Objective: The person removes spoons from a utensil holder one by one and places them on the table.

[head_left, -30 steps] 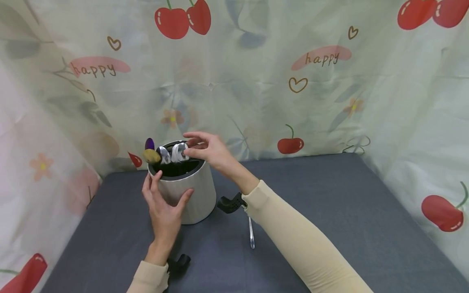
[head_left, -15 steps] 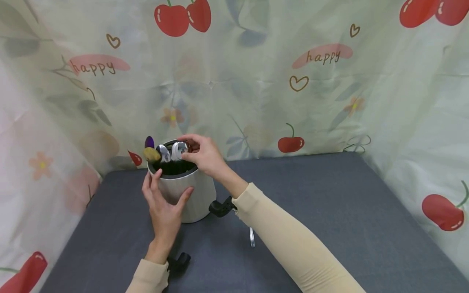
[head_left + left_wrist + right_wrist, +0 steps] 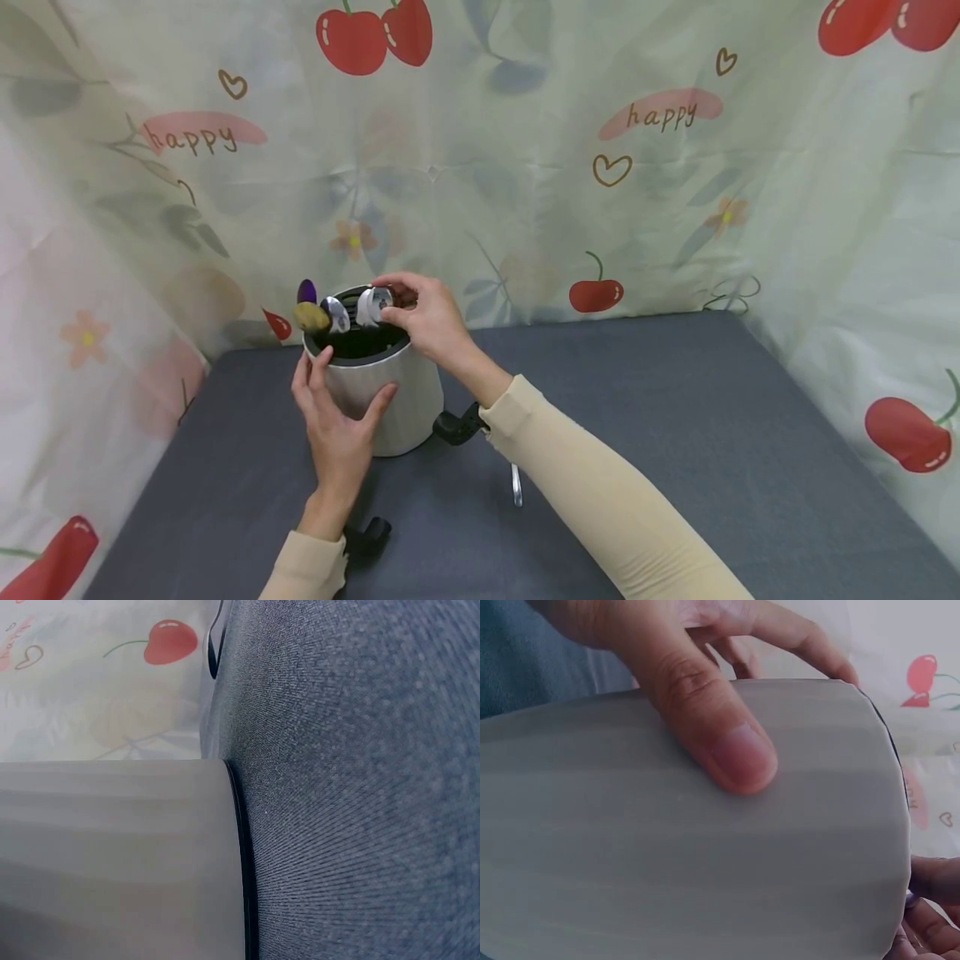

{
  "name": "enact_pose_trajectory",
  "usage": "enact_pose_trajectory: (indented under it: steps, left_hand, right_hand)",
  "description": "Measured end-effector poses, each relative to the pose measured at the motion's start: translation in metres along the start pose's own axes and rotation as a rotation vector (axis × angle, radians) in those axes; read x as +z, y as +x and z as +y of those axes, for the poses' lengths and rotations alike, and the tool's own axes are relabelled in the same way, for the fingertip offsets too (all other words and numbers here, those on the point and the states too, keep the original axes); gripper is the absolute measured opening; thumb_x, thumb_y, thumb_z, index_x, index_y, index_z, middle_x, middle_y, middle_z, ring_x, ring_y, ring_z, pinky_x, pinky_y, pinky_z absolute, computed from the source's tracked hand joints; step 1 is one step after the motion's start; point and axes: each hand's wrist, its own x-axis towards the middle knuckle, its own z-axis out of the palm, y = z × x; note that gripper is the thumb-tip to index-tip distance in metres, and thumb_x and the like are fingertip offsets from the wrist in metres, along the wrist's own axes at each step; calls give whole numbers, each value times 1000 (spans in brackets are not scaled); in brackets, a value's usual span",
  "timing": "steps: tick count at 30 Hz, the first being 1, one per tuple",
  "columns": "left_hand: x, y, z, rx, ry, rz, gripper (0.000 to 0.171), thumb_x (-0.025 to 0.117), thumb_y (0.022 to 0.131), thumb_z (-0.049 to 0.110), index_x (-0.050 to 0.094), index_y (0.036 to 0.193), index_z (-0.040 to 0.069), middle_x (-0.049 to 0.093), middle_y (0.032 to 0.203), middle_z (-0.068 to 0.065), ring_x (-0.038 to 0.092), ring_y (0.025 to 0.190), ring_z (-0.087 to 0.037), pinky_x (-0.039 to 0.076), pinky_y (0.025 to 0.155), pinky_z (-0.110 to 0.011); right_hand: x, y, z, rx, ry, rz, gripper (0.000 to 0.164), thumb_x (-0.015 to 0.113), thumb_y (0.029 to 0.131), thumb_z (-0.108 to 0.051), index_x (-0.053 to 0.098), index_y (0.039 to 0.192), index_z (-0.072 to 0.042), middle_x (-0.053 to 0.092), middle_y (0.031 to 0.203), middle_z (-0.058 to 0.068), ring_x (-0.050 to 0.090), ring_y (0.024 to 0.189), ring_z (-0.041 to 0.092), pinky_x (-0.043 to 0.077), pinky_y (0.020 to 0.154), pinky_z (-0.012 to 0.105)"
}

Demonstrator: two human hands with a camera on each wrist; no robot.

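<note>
A white ribbed utensil holder (image 3: pixel 408 400) with a dark rim stands on the table. My left hand (image 3: pixel 336 433) holds it round its near left side; in the right wrist view the thumb (image 3: pixel 739 754) lies flat along the wall. At the opening, my right hand (image 3: pixel 435 321) pinches a shiny silver spoon (image 3: pixel 381 300) by its bowl between thumb and fingers. Its handle is hidden inside the holder. Left of it, another silver spoon (image 3: pixel 337 315), a gold spoon (image 3: pixel 309 317) and a purple one (image 3: pixel 306 291) stick up over the rim.
Close to the right sleeve (image 3: pixel 592 483), a silver utensil handle (image 3: pixel 517 485) lies on the dark grey tablecloth (image 3: pixel 675 400), the rest of it hidden. A cherry-print curtain (image 3: pixel 487 192) encloses the back and sides. Black wrist cameras stick out below both wrists.
The right hand has come down and left onto the spoon, closing thumb and fingers on it, then shifted slightly right with it. The left hand stays put on the holder.
</note>
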Motion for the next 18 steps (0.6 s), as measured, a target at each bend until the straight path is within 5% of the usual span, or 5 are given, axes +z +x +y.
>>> enact_pose_trajectory:
  steps: [6, 10, 18]
  left_hand:
    - [0, -1, 0, -2, -3, 1, 96, 93, 81, 19, 36, 158, 27, 22, 166, -14, 33, 147, -43, 33, 112, -72]
    - [0, -1, 0, -6, -9, -5, 96, 92, 81, 19, 35, 158, 28, 21, 166, -13, 33, 148, -42, 32, 112, -72]
    - [-1, 0, 1, -17, -4, -14, 96, 92, 82, 20, 34, 158, 29, 20, 167, -12, 30, 149, -41, 31, 113, -71]
  right_hand:
    - [-2, -2, -2, -30, -55, 2, 37, 73, 95, 1, 70, 132, -5, 72, 113, 11, 68, 101, 21, 56, 83, 24]
    - [-5, -3, -7, -38, -83, 31, 37, 72, 96, 0, 71, 132, -7, 73, 117, 10, 69, 93, 20, 55, 74, 24]
    - [-16, -1, -11, -47, 49, 53, 34, 73, 95, 3, 72, 128, -3, 71, 110, 14, 69, 86, 24, 60, 72, 30]
